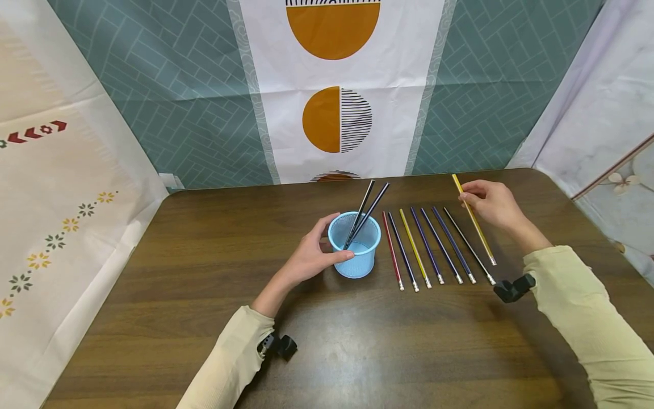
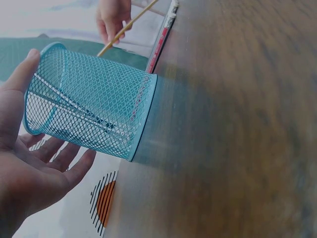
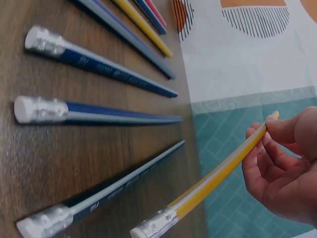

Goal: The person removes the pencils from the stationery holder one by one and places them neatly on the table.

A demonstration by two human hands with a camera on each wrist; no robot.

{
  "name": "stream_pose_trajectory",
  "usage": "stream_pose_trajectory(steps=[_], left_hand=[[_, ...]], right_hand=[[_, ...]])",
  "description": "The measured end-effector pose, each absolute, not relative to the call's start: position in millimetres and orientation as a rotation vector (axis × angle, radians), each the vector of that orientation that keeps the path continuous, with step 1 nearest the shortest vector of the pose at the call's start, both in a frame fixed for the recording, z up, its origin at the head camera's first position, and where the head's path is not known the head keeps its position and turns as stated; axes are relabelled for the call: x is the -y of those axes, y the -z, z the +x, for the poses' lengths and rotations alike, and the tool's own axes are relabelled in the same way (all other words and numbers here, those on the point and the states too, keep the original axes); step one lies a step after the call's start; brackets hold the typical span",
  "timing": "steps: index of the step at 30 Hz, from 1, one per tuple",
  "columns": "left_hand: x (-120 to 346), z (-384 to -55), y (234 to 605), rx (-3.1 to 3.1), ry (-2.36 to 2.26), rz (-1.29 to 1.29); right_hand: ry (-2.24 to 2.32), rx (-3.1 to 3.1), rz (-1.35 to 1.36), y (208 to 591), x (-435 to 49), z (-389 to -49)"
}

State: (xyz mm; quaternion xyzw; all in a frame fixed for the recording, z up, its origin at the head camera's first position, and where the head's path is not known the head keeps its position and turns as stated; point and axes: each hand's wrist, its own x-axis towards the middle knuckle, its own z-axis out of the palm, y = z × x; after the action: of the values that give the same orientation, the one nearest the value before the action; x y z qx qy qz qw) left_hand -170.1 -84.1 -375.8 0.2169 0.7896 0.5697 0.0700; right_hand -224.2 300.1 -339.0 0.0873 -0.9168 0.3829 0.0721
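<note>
A light blue mesh pencil cup (image 1: 357, 266) stands on the table, held at its left side by my left hand (image 1: 307, 257). The thumb lies at the near rim and the fingers go round the far side. Two dark pencils (image 1: 365, 200) lean inside the cup, their upper ends sticking out. My right hand (image 1: 494, 203) pinches a yellow pencil (image 3: 218, 174) near its upper end, between thumb and fingers. That pencil slants with its white eraser end down toward me, at the right end of a row of pencils.
Several pencils lie side by side right of the cup, erasers toward me: a red pencil (image 1: 392, 250), another yellow pencil (image 1: 415, 247), dark blue ones and a black pencil (image 1: 467, 243). The brown wooden table (image 1: 204, 272) meets a patterned cloth (image 1: 204, 102) at the back.
</note>
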Motion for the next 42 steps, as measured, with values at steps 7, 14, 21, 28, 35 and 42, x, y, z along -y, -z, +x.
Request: stream_pose_trajectory(steps=[7,14,21,28,35,42], left_hand=[[84.5,-169.9,375.5,-2.366,-1.714,0.647],[84.1,-170.7,375.6,-2.344,-1.714,0.633],[81.0,-162.0,357.3,-2.344,-1.693,0.618],[79.2,-151.5,339.2,-2.336,-1.706,0.631],[78.9,-152.3,339.7,-2.321,-1.723,0.632],[79.1,-152.6,339.6,-2.333,-1.706,0.627]], right_hand=[[-1.165,2.795,0.243,344.9,-310.4,-225.7],[-1.137,2.882,0.223,349.2,-319.4,-226.1],[-1.124,2.935,0.212,356.0,-328.3,-226.5],[-1.202,2.933,0.117,366.8,-332.8,-226.9],[-1.28,2.936,0.06,378.1,-339.8,-228.7],[-1.31,2.98,0.034,381.6,-340.8,-230.1]])
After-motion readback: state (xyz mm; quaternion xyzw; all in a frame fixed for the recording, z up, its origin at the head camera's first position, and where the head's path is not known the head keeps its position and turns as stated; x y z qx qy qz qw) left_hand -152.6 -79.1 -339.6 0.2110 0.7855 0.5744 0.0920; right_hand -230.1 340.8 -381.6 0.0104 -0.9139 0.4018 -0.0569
